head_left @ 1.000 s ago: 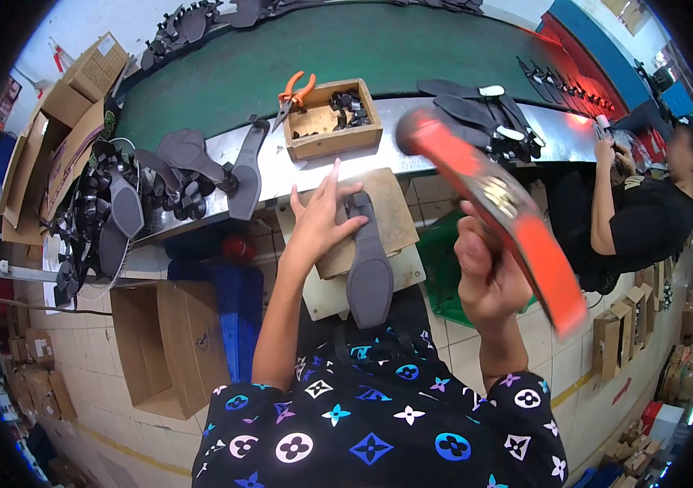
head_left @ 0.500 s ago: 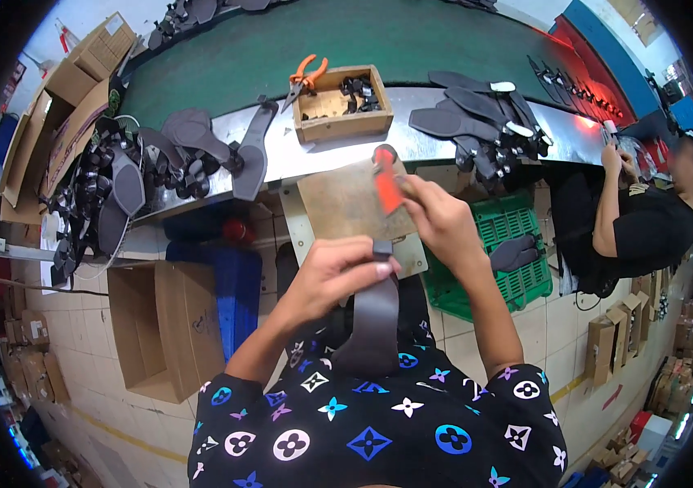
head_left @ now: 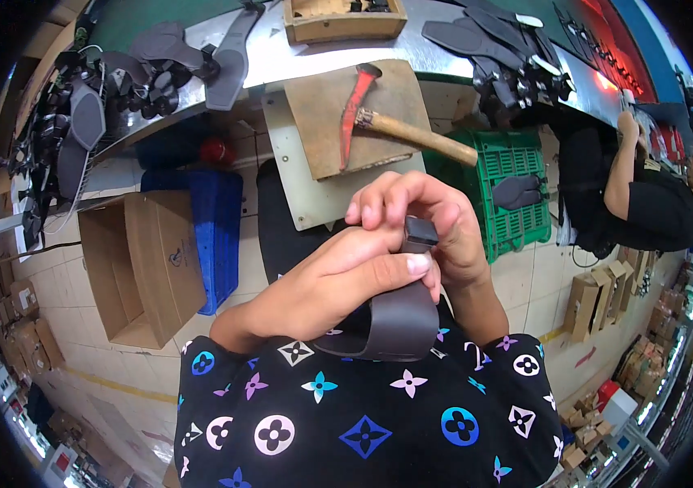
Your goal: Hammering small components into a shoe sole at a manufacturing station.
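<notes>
A dark grey shoe sole (head_left: pixel 402 325) with a small black heel block (head_left: pixel 420 234) is held close to my body, heel end up. My left hand (head_left: pixel 330 285) is closed round its heel end, thumb along the side under the block. My right hand (head_left: pixel 444 215) curls over the same end, fingers around the block; some fingertips are hidden behind it. Just beyond my hands, a hammer (head_left: pixel 411 134) with a worn red head and wooden handle lies on a brown board (head_left: pixel 314 106), its handle sticking out past the right edge.
The board rests on a pale plate (head_left: pixel 289 167). A wooden box (head_left: pixel 346 29) stands on the metal bench edge between piles of soles (head_left: pixel 163 49). Right of me is a green crate (head_left: pixel 517 220) holding soles; left are a cardboard box (head_left: pixel 147 268) and blue bin (head_left: pixel 220 236). A co-worker (head_left: pixel 664 195) sits at right.
My right hand has laid the hammer on the board and come to the heel block. My left hand still holds the sole, slightly further right. The view has tilted down.
</notes>
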Demonstrator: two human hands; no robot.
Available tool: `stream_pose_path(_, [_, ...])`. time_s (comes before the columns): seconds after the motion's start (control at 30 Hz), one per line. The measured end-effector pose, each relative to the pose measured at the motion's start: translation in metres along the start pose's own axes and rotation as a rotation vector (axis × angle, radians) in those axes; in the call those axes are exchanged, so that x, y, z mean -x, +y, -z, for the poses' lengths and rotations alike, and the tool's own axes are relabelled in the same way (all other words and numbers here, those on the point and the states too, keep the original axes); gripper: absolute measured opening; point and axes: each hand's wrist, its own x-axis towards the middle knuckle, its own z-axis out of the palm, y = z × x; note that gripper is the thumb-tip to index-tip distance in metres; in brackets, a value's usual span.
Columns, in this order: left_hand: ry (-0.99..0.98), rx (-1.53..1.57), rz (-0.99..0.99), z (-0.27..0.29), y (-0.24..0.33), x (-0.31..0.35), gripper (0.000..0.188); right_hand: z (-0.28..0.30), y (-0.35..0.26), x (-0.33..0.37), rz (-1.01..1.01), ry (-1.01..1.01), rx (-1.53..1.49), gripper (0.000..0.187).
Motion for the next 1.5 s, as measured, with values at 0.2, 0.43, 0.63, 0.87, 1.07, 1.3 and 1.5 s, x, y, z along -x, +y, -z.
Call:
stream_pose_path(0.2, [0.083, 0.154, 0.094, -0.01, 0.004, -0.001, 0.026, -0.011, -0.008, -0.004, 0.046, 0.003, 0.055, 0.055])
stream_pose_path(0.43, [0.079, 0.131, 0.108, 0.003, -0.004, -0.002, 0.034, -0.011, -0.012, -0.003, 0.035, 0.068, 0.198, 0.043])
stream_pose_path(0.63, [0.249, -0.46, 0.046, 0.056, -0.03, -0.023, 0.031, 0.023, 0.017, -0.017, -0.235, 0.101, 0.256, 0.03])
stream_pose_path(0.87, [1.007, -0.821, -0.294, 0.084, 0.051, -0.021, 0.032, 0.039, 0.014, -0.021, 0.084, 0.302, 0.318, 0.041])
stream_pose_path(1.07, [1.608, -1.026, -0.931, 0.176, 0.131, 0.011, 0.034, 0.078, -0.012, -0.011, 0.14, 0.533, 0.373, 0.035])
stream_pose_path(1.3, [2.076, -1.364, -0.719, 0.341, 0.099, 0.031, 0.049, 0.234, -0.078, -0.03, 0.513, 1.178, 1.34, 0.022])
stream_pose_path(1.5, [2.003, -1.275, 0.199, 0.312, 0.075, 0.025, 0.066, 0.306, -0.117, -0.065, 0.238, 0.925, 1.953, 0.023])
